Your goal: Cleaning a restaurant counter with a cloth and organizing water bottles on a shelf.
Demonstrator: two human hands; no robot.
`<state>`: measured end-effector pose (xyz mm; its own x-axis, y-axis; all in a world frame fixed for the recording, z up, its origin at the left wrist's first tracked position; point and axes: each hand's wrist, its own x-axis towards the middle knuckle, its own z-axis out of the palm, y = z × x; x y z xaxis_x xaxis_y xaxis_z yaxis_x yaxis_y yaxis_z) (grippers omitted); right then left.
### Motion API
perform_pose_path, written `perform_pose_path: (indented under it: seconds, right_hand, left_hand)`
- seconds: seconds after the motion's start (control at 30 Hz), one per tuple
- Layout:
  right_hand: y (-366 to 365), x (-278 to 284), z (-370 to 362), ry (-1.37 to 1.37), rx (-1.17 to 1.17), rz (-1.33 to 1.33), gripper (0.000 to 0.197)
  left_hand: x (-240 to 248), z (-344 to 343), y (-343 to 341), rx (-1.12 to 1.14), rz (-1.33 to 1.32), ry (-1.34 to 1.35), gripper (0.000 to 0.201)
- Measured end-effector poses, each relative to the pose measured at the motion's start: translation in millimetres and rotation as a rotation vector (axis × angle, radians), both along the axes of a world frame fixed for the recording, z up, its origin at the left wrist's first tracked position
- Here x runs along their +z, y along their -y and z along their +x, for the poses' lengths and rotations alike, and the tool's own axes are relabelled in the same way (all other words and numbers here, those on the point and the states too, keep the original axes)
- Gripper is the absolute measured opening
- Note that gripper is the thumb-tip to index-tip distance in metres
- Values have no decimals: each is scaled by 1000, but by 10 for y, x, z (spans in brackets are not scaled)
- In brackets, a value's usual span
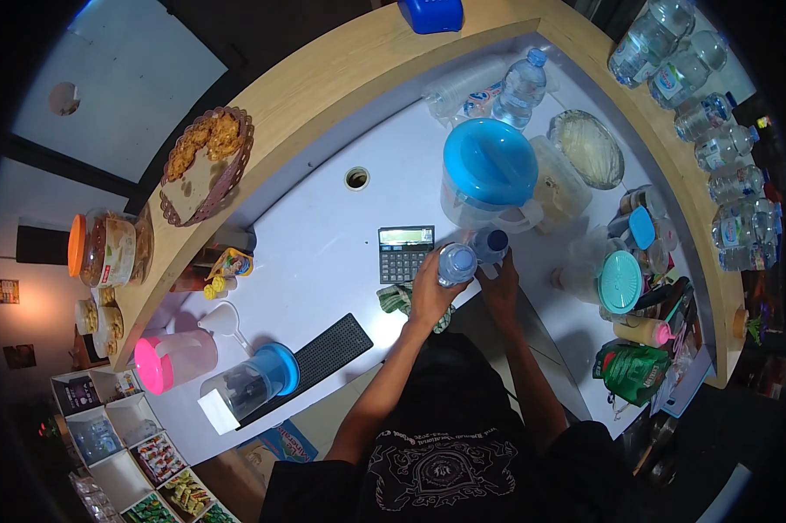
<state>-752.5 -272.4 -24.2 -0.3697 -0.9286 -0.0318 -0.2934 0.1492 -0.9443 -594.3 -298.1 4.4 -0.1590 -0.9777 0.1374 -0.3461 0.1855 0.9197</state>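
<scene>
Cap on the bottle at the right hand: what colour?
Cap: dark blue, clearest in the head view.

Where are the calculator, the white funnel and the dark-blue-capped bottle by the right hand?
Dark-blue-capped bottle (496,241), head view: on its cap.
Calculator (406,259), head view: on its keypad.
White funnel (221,319), head view: on its wide cone.

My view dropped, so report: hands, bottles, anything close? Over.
Left hand gripping pale-capped bottle. Right hand at dark-capped bottle. Jug close beyond; calculator and cloth near left hand.
</scene>
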Motion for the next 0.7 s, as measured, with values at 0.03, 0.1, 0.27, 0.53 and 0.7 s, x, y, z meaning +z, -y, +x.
perform_pose_path:
  seconds: [0.03,0.1,0.27,0.53,0.7]
  right_hand:
    - [12,12,18,-36,-12,-12,75]
    - [33,37,47,-42,-26,-19,72]
    - [76,78,52,-60,-41,-66,62]
    - [-11,38,9,-117,-123,-74,58]
    - [-183,177,-90,-105,-141,-108,55]
  left_hand:
    - [15,3,2,13,11,-1,61]
    - [33,-6,6,16,23,-2,58]
    - [-3,-25,-15,83,-11,-6,52]
    - [13,-70,-105,25,34,-19,53]
    - [13,-146,-174,-66,43,-41,55]
